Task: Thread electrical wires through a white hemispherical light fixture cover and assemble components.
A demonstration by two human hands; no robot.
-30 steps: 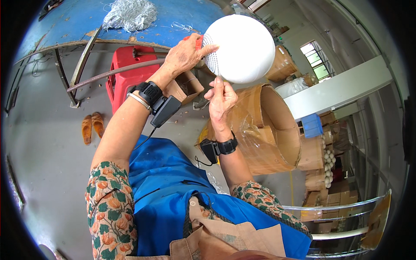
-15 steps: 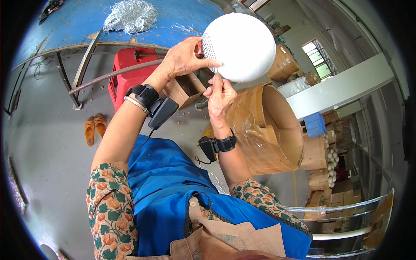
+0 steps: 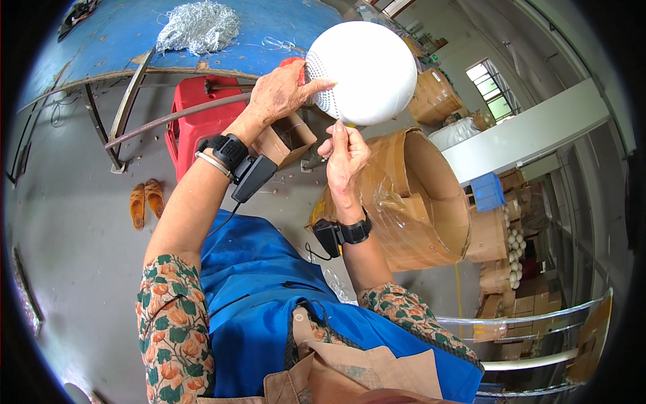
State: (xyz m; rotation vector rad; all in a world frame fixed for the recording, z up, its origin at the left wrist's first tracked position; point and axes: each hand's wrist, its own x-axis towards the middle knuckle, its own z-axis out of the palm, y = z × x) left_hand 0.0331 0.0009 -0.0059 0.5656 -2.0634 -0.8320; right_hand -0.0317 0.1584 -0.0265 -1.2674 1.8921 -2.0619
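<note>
The left hand [image 3: 279,94] grips a white globe [image 3: 363,67], a smooth round shell with a patch of small perforations on the side facing the palm; the thumb lies across that perforated patch and the fingers wrap behind the near edge. The globe is held up in the air, above and in front of the person's lap. The right hand [image 3: 344,156] sits just under the globe, its fingertips pinched together and touching the lower rim of the perforated part; whether something small is held between them cannot be told. Both wrists carry a black strap with a small black box [image 3: 252,176] fixed to it, and the left wrist also has a thin bangle.

Just below the right hand stands a large brown cardboard drum [image 3: 431,209] lined with clear plastic film, tilted with its open mouth toward the person. A small open cardboard box [image 3: 291,138] sits beside the left forearm. Behind it is a red plastic stool [image 3: 195,114], and beyond that a worn blue table [image 3: 134,40] with a heap of silvery wire [image 3: 198,25] on it. A pair of orange sandals [image 3: 145,202] lies on the grey floor to the left. A blue apron [image 3: 269,296] covers the person's lap.
</note>
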